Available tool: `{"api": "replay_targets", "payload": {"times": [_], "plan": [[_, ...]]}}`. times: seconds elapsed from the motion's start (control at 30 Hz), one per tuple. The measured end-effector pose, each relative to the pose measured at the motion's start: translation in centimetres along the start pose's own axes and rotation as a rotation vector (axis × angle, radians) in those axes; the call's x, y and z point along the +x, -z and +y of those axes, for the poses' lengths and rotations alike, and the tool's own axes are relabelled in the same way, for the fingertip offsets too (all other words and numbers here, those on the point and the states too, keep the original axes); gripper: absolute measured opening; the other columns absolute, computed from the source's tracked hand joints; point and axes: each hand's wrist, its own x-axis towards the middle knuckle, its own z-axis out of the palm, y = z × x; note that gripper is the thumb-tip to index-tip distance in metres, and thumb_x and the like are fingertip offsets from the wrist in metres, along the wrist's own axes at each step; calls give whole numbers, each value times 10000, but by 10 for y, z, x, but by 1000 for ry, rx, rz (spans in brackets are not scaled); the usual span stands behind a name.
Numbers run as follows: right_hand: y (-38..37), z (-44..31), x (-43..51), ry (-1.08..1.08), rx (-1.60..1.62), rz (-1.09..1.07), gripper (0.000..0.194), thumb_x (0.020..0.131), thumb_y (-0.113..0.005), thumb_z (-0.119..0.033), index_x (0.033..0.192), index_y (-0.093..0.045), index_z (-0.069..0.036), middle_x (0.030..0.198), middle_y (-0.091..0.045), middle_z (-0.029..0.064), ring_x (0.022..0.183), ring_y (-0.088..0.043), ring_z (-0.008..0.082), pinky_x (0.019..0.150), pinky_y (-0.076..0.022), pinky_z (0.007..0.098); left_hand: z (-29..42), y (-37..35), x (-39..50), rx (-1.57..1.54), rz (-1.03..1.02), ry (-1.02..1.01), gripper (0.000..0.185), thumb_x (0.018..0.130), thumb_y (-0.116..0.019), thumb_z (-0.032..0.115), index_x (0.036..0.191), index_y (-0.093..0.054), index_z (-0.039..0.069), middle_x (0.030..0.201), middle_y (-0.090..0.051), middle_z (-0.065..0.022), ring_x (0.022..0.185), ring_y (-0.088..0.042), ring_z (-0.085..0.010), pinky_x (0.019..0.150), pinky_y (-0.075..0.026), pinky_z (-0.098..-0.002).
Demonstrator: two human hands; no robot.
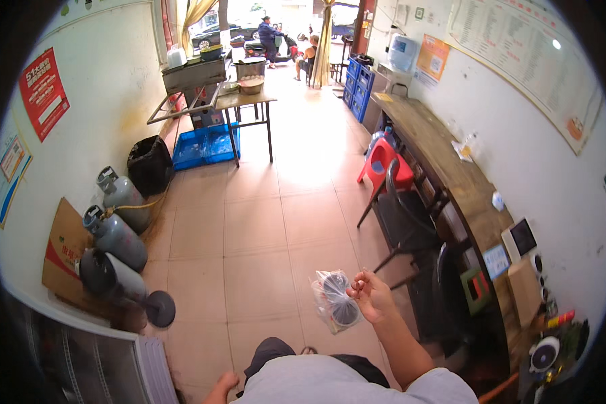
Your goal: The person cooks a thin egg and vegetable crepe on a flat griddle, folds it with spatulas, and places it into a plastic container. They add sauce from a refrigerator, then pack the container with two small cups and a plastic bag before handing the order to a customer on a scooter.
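My right hand [371,298] is raised in front of me at the right, its fingers closed on the gathered top of a clear plastic bag [334,303]. Inside the bag are round dark-topped containers and something pale with reddish print, not clear enough to name. The bag hangs above the tiled floor. Down by my left side, my left hand [228,380] shows only in part at the lower edge, near my dark trousers; its fingers look curled, and nothing is seen in it.
Gas cylinders [115,237], a black bin [150,166] and blue crates [205,146] line the left. At right stand black chairs [404,217], a red stool [386,164] and a long wooden counter [434,136]. A small table [262,99] stands ahead; people are near the doorway.
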Motion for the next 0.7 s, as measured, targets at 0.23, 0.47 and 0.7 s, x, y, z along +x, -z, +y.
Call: {"api": "replay_targets", "payload": {"times": [0.23, 0.47, 0.7], "plan": [[-66, -89, 240, 114, -20, -46, 151, 822, -547, -158, 763, -548, -18, 646, -510, 65, 633, -481, 168, 627, -414, 286, -16, 127, 128, -123, -49, 163, 253, 727, -509, 211, 844, -645, 33, 917, -611, -186, 838, -586, -334, 743, -458, -419], [-132, -210, 452, 201, -143, 5, 117, 826, -530, -120, 877, -536, -14, 802, -553, 111, 746, -543, 210, 712, -465, 328, 97, 527, 297, -449, 517, 33, 206, 716, -512, 177, 742, -611, -1, 819, -603, -192, 720, -574, -341, 634, -452, -429], [-166, -322, 688, 245, -259, -79, 191, 818, -534, -61, 993, -478, -7, 878, -575, 144, 764, -588, 220, 739, -485, 326, 287, 889, 397, -739, 690, -392, 135, 621, -430, 83, 597, -551, 27, 507, -475, -100, 501, -472, -194, 473, -374, -340]]}}
